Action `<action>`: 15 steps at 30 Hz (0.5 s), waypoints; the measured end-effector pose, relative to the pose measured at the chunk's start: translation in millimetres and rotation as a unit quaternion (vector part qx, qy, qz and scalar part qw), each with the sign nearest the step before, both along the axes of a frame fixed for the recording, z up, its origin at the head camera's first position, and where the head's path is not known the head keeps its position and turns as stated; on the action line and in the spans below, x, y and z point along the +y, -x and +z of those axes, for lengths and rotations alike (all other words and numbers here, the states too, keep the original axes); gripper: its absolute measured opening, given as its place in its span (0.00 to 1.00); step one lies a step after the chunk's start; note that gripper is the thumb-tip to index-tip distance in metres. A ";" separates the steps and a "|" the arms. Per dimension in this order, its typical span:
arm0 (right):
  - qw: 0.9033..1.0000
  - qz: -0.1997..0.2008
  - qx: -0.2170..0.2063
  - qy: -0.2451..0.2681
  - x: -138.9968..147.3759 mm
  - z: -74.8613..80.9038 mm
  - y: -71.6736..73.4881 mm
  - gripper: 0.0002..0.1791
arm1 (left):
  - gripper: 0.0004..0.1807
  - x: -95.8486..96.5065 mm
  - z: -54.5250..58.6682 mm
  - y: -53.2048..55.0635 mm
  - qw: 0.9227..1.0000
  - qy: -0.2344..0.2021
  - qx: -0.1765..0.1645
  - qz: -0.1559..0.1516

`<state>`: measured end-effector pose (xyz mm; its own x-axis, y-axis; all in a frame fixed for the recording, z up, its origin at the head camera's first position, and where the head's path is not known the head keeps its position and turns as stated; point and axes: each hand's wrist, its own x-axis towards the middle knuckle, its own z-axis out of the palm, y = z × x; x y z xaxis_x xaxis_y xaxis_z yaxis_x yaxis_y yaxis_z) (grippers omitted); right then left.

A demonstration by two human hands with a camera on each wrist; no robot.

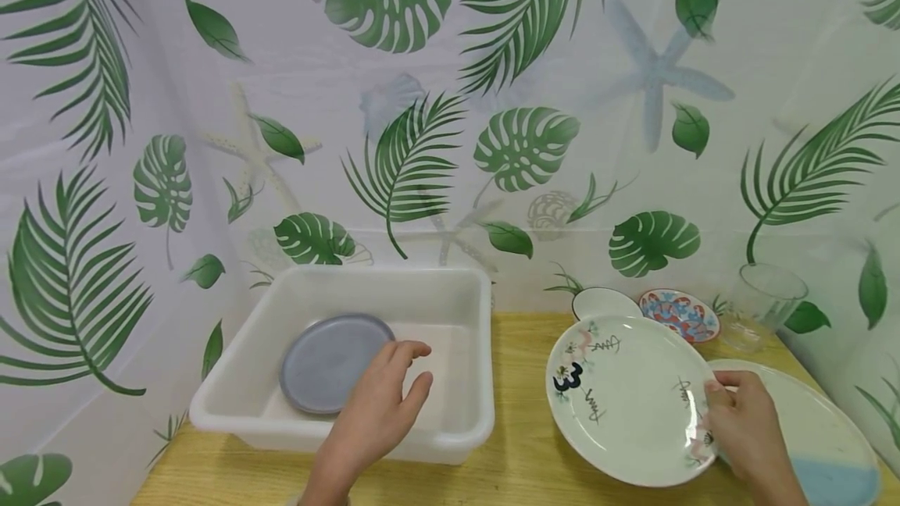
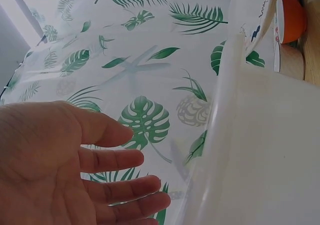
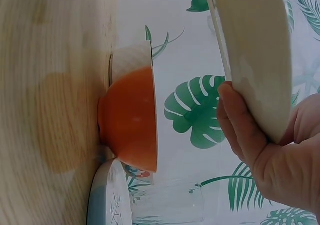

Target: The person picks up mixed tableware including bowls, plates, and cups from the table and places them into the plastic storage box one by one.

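Currently, right fingers (image 3: pixel 241 119) grip one plate (image 1: pixel 633 400) — tub (image 1: pixel 429 299) holds one grey plate (image 1: pixel 330 365)

Bench (image 1: pixel 520 404): we see yellowish wood grain.
White tub (image 1: pixel 483 358): on our left.
Orange bowl (image 3: pixel 130 120): upright, near the dark-rimmed white bowl (image 1: pixel 603 303).
Patterned dish (image 1: pixel 678 314): beside the clear glass (image 1: pixel 762 311).
Cream-and-blue plate (image 1: pixel 830 428): on our right.
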<state>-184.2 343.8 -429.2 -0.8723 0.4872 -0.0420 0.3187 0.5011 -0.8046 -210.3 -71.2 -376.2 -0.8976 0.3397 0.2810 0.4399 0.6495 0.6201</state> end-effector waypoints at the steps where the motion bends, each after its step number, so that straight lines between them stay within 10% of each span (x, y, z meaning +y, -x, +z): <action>1: 1.000 -0.002 -0.002 0.005 -0.1 0.1 0.6 0.24 | 0.14 -0.1 -0.3 0.0 1.000 -0.001 0.000 0.001; 15: 0.998 -0.038 0.004 0.045 -3.9 -1.2 2.6 0.30 | 0.14 -1.7 -0.9 1.7 1.000 -0.005 0.006 0.002</action>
